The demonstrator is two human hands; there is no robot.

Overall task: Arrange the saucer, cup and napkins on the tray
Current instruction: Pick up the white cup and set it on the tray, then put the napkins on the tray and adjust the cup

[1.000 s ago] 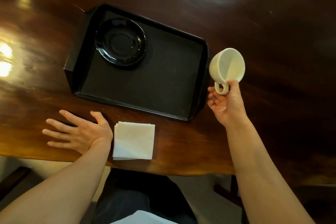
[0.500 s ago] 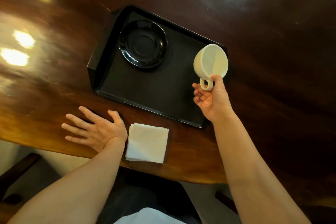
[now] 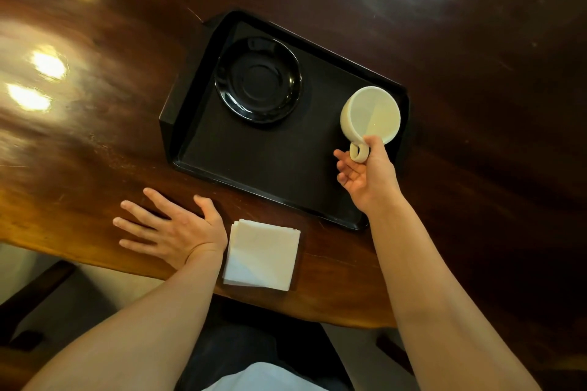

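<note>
A black tray (image 3: 279, 174) lies on the dark wooden table. A black saucer (image 3: 258, 79) sits in the tray's far left part. My right hand (image 3: 368, 178) pinches the handle of a cream cup (image 3: 370, 116), holding it tilted over the tray's right end, its mouth turned towards me. A stack of white napkins (image 3: 262, 254) lies on the table near its front edge, outside the tray. My left hand (image 3: 171, 228) rests flat on the table just left of the napkins, fingers spread.
The table's front edge (image 3: 95, 263) runs close under my left wrist. Bright lamp reflections (image 3: 47, 65) shine on the tabletop at left. A chair part (image 3: 35, 289) shows below the table at lower left.
My right hand has carried the cup leftward from beside the tray to above the tray's right end. My left hand and the napkins have stayed put.
</note>
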